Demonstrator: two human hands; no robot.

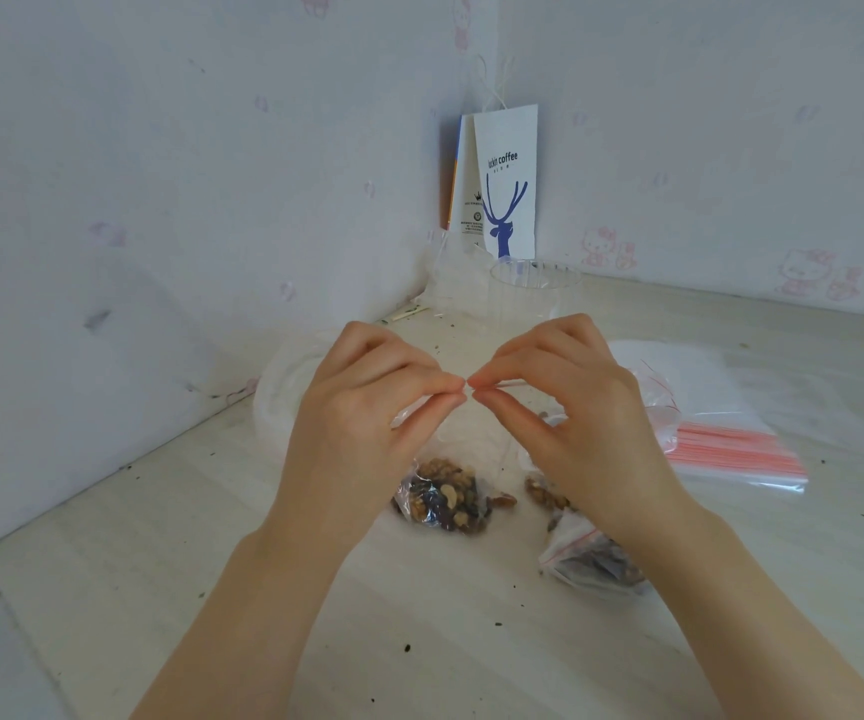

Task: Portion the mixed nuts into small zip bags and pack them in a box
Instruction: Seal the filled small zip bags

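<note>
Two bare forearms reach up from the near edge over the pale tabletop (419, 641), which is speckled with dark crumbs. Under the right wrist lies a filled bag (591, 563) with a red strip. Further right is a stack of empty zip bags (731, 449). Behind the hands stand a clear cup (533, 293) and, in the corner, a paper coffee bag (505, 184). A white plastic bag (284, 392) lies partly hidden by the left hand (362, 407). That hand and the right hand (570, 407) meet fingertip to fingertip, each grip narrow, thumb and forefinger pinching the top edge of a small zip bag (445, 498) whose mixed nuts sag between the wrists.
</note>
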